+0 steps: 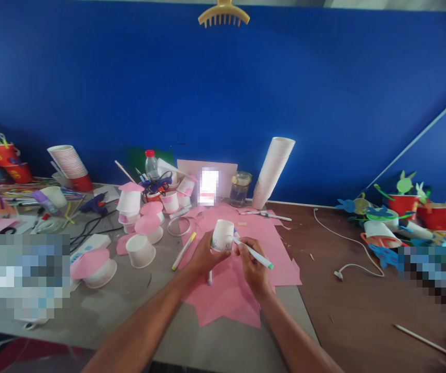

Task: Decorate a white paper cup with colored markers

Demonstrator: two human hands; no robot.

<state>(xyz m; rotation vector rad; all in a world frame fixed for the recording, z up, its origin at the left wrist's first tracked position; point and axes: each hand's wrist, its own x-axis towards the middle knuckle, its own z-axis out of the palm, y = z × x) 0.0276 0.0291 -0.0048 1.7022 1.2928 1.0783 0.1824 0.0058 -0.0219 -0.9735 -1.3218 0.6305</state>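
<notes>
Head view: left hand (206, 254) is gripping a part-drawn paper cup (221, 235); right hand (252, 263) is gripping a marker pen (254, 253) at it; pink-topped cups (150, 230) are sitting left, apparently done; plain cup stack (273, 173) is standing far, seemingly unused.

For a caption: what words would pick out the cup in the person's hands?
On the grey table, find the pink paper sheet. Above it, the left hand holds a white paper cup, the only cup in a hand, with a marker beside it.
</notes>
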